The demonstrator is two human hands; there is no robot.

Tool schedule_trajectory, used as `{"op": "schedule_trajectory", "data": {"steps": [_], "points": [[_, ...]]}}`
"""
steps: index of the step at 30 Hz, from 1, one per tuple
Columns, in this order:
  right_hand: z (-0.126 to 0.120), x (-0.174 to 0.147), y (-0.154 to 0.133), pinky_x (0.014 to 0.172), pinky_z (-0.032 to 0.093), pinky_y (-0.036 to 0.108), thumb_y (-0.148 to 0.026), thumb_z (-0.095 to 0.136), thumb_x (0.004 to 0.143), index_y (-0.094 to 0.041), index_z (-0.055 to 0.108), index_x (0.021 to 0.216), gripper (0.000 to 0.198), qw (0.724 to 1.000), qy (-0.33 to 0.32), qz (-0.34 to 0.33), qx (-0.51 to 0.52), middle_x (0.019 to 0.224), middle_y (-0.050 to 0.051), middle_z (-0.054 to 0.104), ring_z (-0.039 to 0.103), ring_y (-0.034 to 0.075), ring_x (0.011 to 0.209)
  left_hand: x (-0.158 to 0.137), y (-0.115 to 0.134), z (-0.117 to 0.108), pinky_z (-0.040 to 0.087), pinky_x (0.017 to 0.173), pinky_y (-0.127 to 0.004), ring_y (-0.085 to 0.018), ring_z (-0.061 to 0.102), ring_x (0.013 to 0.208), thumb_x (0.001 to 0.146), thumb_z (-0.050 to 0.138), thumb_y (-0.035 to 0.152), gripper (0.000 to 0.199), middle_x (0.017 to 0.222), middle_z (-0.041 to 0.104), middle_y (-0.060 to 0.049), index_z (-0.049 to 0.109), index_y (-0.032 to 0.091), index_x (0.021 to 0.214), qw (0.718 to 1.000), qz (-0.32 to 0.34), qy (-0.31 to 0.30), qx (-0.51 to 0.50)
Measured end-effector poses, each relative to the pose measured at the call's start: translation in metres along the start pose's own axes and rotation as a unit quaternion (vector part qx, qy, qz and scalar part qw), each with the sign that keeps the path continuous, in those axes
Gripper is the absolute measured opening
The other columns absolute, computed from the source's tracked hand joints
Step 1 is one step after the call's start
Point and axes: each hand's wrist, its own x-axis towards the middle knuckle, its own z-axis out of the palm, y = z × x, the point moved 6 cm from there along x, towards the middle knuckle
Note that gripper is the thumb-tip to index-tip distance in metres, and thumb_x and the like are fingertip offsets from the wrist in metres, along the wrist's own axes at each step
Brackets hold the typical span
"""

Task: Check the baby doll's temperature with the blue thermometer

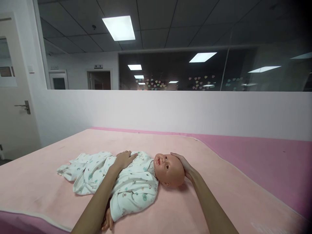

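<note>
A doll (136, 182) in a white printed suit (131, 187) lies on its back on a pink blanket (207, 152) spread over a bed (263, 162), head to the right, near the blanket's front edge. The left hand (124, 159) rests flat on the doll's chest, fingers (131, 154) pressed together and pinching nothing. The right hand (184, 164) cups the top of the doll's head (168, 170), fingers curved against it. One bare doll hand (108, 222) shows beside the left forearm. A white wall (170, 110) with a window stands behind the bed, and a door (14, 97) is at the left.
</note>
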Motion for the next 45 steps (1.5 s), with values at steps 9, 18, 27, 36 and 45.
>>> {"op": "schedule_trajectory", "data": {"steps": [9, 18, 27, 36, 45], "points": [[0.0, 0.004, -0.001, 0.081, 0.046, 0.03, -0.044, 0.055, 0.071, -0.016, 0.059, 0.095, 0.037, 1.0, -0.014, -0.023, 0.014, 0.093, 0.005, 0.065, 0.06, 0.019, 0.085, 0.0, -0.001, -0.001, 0.036, 0.073, -0.034, -0.025, 0.055, 0.081, 0.077, 0.018, 0.062, 0.058, 0.082, 0.06, -0.01, 0.055, 0.018, 0.074, 1.0, 0.0, -0.004, -0.007], [-0.003, 0.009, 0.002, 0.075, 0.048, 0.029, -0.045, 0.054, 0.071, -0.015, 0.059, 0.087, 0.035, 1.0, -0.008, -0.029, 0.01, 0.086, 0.006, 0.066, 0.061, 0.019, 0.078, 0.0, -0.005, 0.0, 0.034, 0.088, -0.041, -0.028, 0.052, 0.099, 0.075, 0.031, 0.06, 0.055, 0.105, 0.059, -0.012, 0.057, 0.02, 0.102, 0.996, -0.009, 0.004, -0.089], [-0.006, 0.011, 0.003, 0.074, 0.048, 0.031, -0.046, 0.054, 0.07, -0.015, 0.059, 0.085, 0.035, 0.999, 0.007, -0.029, 0.019, 0.087, 0.006, 0.065, 0.061, 0.02, 0.078, -0.02, 0.045, -0.015, 0.04, 0.092, -0.029, -0.02, 0.053, 0.104, 0.066, 0.061, 0.045, 0.036, 0.108, 0.061, -0.005, 0.065, 0.02, 0.092, 0.909, 0.147, -0.069, -0.383], [-0.006, 0.012, 0.004, 0.073, 0.048, 0.032, -0.047, 0.055, 0.068, -0.016, 0.059, 0.086, 0.037, 0.999, 0.014, -0.02, 0.023, 0.084, 0.007, 0.065, 0.061, 0.021, 0.078, -0.022, 0.051, -0.005, 0.043, 0.089, -0.028, -0.019, 0.056, 0.099, 0.054, 0.072, 0.037, 0.034, 0.099, 0.065, -0.008, 0.069, 0.018, 0.081, 0.903, 0.207, -0.131, -0.353], [-0.001, 0.013, -0.001, 0.071, 0.048, 0.031, -0.043, 0.058, 0.067, -0.017, 0.058, 0.08, 0.03, 0.998, 0.001, -0.052, 0.039, 0.077, 0.004, 0.065, 0.06, 0.019, 0.073, -0.024, 0.044, -0.013, 0.038, 0.066, -0.023, -0.014, 0.053, 0.074, 0.065, 0.06, 0.045, 0.033, 0.076, 0.063, -0.002, 0.066, 0.015, 0.075, 0.903, 0.09, -0.109, -0.405]]}}
